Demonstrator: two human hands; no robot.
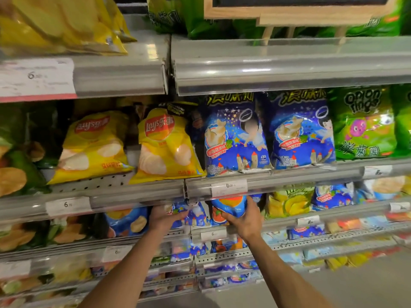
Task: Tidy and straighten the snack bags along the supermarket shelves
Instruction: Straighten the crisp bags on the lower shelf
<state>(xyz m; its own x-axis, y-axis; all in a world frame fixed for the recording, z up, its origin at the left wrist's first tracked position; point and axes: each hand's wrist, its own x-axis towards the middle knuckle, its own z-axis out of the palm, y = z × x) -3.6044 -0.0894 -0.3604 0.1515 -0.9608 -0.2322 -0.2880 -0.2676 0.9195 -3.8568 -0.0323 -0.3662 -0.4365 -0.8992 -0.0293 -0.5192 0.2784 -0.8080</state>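
Note:
On the third shelf down, my right hand grips a blue snack bag with an orange picture, fingers curled round its lower right side. My left hand holds the lower left edge of a neighbouring blue bag with white castles. Both bags stand just behind the shelf rail, their tops hidden by the shelf above. One shelf higher, two yellow chip bags lean to the left, next to two upright dark blue bags.
Green onion ring bags stand at the right of the middle shelf. Large yellow bags fill the top left, and a wooden sign frame sits top right. Price tags line the rails. Lower shelves hold more blue and mixed bags, with grey floor at the bottom right.

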